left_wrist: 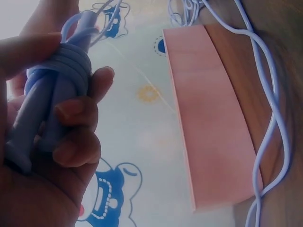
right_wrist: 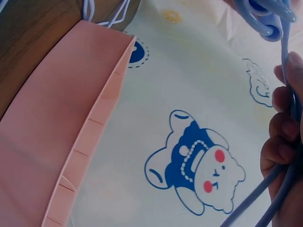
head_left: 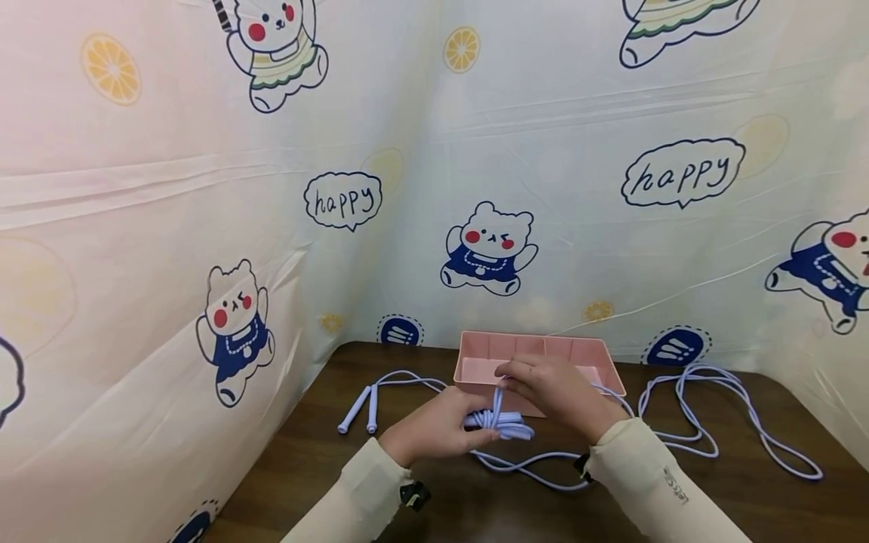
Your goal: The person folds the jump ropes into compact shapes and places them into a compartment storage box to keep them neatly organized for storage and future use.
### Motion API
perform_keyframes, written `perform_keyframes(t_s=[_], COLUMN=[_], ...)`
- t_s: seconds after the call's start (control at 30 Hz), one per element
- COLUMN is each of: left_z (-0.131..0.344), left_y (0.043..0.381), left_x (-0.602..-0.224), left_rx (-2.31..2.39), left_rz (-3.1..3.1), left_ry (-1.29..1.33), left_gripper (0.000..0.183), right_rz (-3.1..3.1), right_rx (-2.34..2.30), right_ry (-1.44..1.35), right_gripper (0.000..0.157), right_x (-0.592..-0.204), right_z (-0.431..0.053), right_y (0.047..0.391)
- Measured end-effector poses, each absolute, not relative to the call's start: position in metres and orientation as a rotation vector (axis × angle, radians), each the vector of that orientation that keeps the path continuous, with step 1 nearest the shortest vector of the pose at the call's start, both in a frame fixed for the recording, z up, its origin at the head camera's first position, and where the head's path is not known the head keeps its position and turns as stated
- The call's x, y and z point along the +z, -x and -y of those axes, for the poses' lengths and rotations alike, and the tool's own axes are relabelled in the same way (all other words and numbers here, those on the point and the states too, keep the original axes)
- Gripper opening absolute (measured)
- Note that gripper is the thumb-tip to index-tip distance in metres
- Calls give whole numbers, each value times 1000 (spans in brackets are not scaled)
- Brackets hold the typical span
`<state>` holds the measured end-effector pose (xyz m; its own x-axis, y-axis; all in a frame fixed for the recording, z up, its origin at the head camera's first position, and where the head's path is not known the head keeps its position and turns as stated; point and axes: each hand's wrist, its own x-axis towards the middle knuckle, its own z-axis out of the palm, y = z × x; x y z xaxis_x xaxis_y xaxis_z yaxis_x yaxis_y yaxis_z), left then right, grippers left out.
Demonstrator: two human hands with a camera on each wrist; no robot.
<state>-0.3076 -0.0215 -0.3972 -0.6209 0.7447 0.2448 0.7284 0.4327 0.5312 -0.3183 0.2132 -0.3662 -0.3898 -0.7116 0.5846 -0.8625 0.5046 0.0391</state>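
L side of wood table (head_left: 305, 483): pair of lilac jump-rope handles (head_left: 354, 409), cord running R from them. Next, L hand (head_left: 434, 426): fingers curled round wound jump-rope bundle (head_left: 501, 424), i.e. 2 handles w/ cord wrapped round them; bundle in L grip, just below R fingertips. Pink divided bin (head_left: 502, 348) behind, partly hidden by R hand (head_left: 558, 392). R hand: narrow, thumb + fingers pinching rope strand (head_left: 498, 400) up from bundle. Far R: loose cord loops (head_left: 755, 419) on table.
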Motion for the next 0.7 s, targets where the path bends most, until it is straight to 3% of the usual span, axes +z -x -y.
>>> perform_keyframes(t_s=[0.27, 0.4, 0.6, 0.7], left_z=[20, 22, 27, 30], left_y=[307, 306, 310, 312], left_x=[-398, -399, -399, -398], left_rx=[996, 999, 964, 917], left_rz=[-2612, -2610, -2647, -2648], left_ry=[-1353, -1362, -1388, -1373], left_gripper=[16, 15, 12, 11], right_rz=[2277, 2260, 2215, 2183], right_rx=[445, 413, 291, 187], right_ry=[-1136, -1135, -1224, -1248], right_gripper=[18, 21, 37, 33], right_x=[-374, -381, -385, -382], right_z=[-213, -217, -228, -231], right_y=[326, 326, 320, 318])
